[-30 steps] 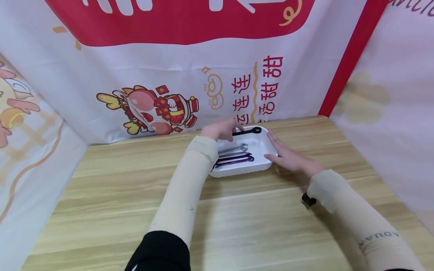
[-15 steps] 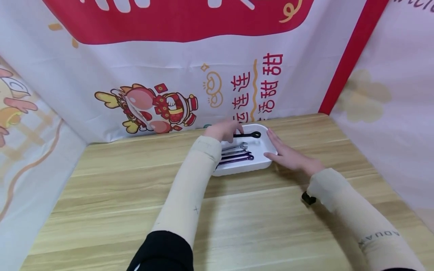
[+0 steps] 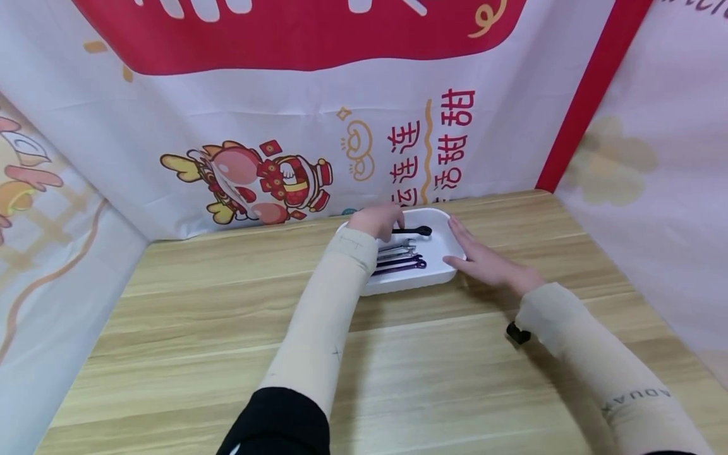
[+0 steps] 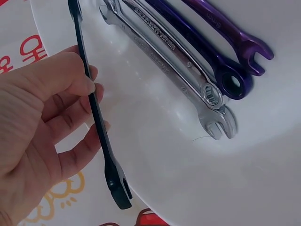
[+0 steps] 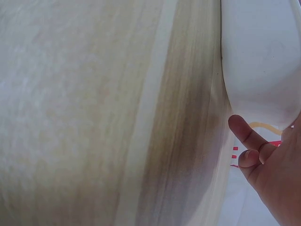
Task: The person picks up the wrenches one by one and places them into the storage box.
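My left hand (image 3: 375, 221) pinches a slim black combination wrench (image 4: 99, 117) between thumb and fingers. In the left wrist view that wrench slants over the inside edge of a white plastic tray (image 3: 438, 253). Two silver wrenches (image 4: 160, 59) lie side by side in the tray, with a dark blue-violet wrench (image 4: 200, 42) and a purple wrench (image 4: 223, 21) beside them. At the tray's right end, my right hand (image 3: 483, 259) rests against the rim with fingers spread. The right wrist view shows part of this hand next to the tray's end wall.
The tray stands near the back of a wood-grain table (image 3: 443, 366), close to a printed cloth backdrop (image 3: 256, 107). A small black object (image 3: 518, 333) sits at the right wrist, beneath the sleeve cuff.
The left hand has shifted a little right, bringing the black wrench slightly nearer the silver wrenches. The right hand has stayed in place at the tray's end.
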Demonstrator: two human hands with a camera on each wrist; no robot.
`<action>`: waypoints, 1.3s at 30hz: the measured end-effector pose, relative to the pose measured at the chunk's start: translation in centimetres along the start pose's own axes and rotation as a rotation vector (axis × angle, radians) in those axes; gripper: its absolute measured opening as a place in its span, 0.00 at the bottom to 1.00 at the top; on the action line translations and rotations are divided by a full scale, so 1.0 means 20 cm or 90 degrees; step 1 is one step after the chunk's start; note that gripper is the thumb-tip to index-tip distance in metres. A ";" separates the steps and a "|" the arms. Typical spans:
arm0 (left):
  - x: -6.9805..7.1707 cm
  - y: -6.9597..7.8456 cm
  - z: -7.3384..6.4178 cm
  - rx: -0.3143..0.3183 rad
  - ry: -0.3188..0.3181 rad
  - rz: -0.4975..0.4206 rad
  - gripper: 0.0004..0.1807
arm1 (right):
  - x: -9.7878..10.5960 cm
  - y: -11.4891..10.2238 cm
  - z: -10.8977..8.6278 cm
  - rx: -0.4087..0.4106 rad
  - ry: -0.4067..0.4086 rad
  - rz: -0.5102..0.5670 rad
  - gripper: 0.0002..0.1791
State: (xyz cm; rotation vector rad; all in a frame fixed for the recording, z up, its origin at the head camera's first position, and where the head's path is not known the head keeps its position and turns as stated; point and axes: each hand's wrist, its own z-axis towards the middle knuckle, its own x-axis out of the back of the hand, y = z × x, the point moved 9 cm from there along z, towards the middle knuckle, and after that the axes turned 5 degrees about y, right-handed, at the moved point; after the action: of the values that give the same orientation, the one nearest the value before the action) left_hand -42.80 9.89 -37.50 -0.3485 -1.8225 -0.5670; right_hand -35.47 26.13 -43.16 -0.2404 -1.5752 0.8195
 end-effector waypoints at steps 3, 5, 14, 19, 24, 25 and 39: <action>0.00 0.01 0.01 -0.005 0.001 0.022 0.28 | 0.00 -0.01 0.00 0.005 0.002 0.004 0.49; 0.00 0.01 0.01 -0.006 0.000 0.038 0.27 | 0.00 -0.01 -0.01 0.002 -0.002 0.005 0.50; -0.02 0.04 -0.01 -0.036 -0.012 0.084 0.26 | 0.00 0.01 -0.01 -0.018 -0.011 0.002 0.49; -0.05 0.02 -0.01 -0.089 -0.044 0.122 0.27 | 0.00 0.01 -0.01 -0.008 -0.007 -0.007 0.49; -0.08 -0.04 0.01 -0.122 -0.053 0.101 0.30 | 0.00 0.01 -0.01 -0.017 -0.010 -0.008 0.49; -0.08 -0.06 0.01 -0.128 -0.052 0.098 0.30 | 0.01 0.01 0.00 -0.017 -0.011 -0.009 0.49; -0.11 -0.05 0.03 -0.162 0.018 0.109 0.26 | 0.00 -0.02 -0.01 0.004 -0.007 -0.005 0.49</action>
State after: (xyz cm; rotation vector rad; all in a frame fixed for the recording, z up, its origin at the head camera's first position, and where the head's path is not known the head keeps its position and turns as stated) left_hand -43.14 9.39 -39.95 -0.6581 -1.6767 -0.6806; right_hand -35.25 25.92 -42.86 -0.2256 -1.5823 0.8210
